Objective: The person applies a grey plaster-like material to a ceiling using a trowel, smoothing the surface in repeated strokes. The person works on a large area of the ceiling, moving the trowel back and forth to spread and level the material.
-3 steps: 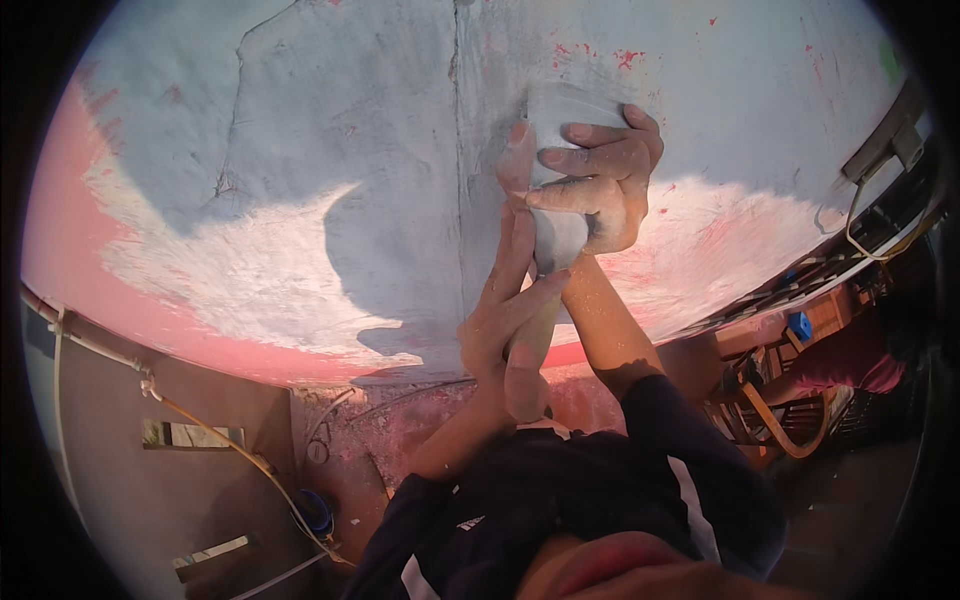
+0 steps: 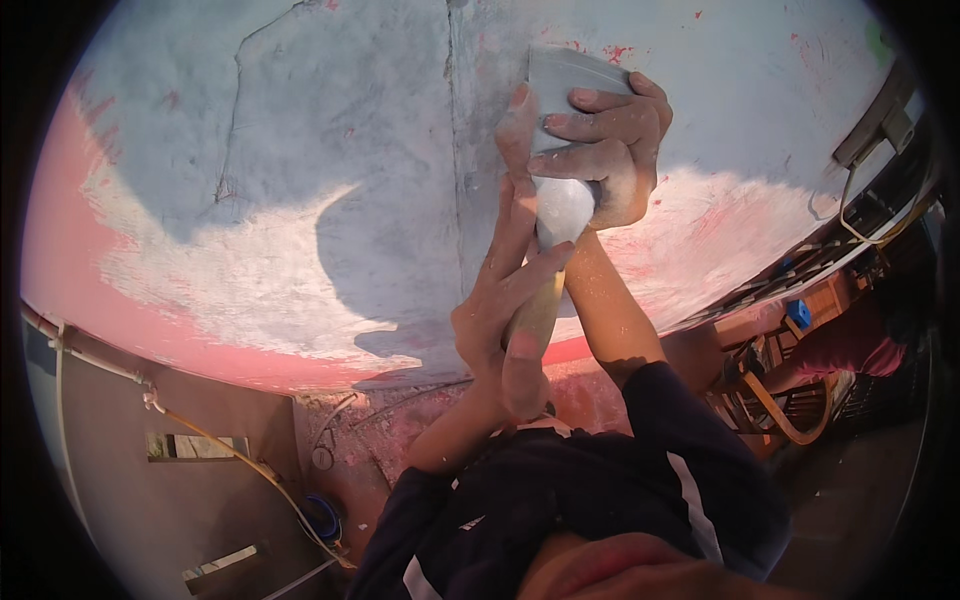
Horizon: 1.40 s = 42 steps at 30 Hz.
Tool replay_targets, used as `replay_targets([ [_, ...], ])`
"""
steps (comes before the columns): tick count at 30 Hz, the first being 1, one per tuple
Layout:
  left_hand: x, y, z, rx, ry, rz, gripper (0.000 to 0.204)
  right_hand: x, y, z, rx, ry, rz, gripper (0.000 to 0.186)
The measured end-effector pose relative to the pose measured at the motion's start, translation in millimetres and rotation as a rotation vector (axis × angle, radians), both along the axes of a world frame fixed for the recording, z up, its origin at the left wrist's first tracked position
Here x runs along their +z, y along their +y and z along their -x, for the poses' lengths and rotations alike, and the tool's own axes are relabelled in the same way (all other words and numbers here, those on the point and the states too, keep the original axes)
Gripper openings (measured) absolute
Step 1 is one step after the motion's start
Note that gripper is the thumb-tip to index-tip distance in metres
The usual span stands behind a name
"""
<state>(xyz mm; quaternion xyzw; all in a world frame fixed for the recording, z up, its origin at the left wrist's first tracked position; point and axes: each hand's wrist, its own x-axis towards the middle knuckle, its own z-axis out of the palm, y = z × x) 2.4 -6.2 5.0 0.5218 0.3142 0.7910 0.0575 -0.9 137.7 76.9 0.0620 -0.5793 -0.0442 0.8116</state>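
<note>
Gripping one scraper (image 2: pixel 565 210): two hands (image 2: pixel 490 310).

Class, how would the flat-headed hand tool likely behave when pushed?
The hand tool is probably stiff, as its flat head looks unbent where the right hand grips it. It may slip somewhat, since that hand looks dusty.

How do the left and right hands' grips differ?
The right hand is higher, on the grey blade; the left hand lower, at the yellowish handle. The right hand's fingers curl across; the left hand's upper fingers lie straighter. Both hold one broad-bladed tool.
</note>
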Motion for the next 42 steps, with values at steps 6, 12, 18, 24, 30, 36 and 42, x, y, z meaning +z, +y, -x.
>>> replay_targets([
  [6,-72,-24,-18,0.054,0.006,0.199,0.047,-93,-13,-45,-0.106,-0.211,0.095,0.034],
  [12,-165,-57,-46,-0.206,0.218,0.610,0.045,-275,-37,-101,-0.210,-0.402,0.508,0.026],
  [18,-216,-54,-30,-0.669,0.521,1.252,0.068,-381,-88,-192,-0.171,-1.548,1.093,0.019],
  [24,-276,-54,-43,-0.862,0.610,1.317,0.065,-379,-130,-230,-0.515,-1.479,1.052,0.051],
  [30,-295,-41,-63,-0.833,0.304,1.310,0.053,-401,-75,-302,0.018,-1.240,1.674,0.061],
  [36,-274,-29,-97,-0.722,0.257,1.234,0.036,-410,-36,-377,0.693,-0.851,2.019,0.046],
  [42,-289,21,-200,-0.690,0.210,1.264,0.032,-412,0,-466,0.669,-0.809,2.132,0.047],
])
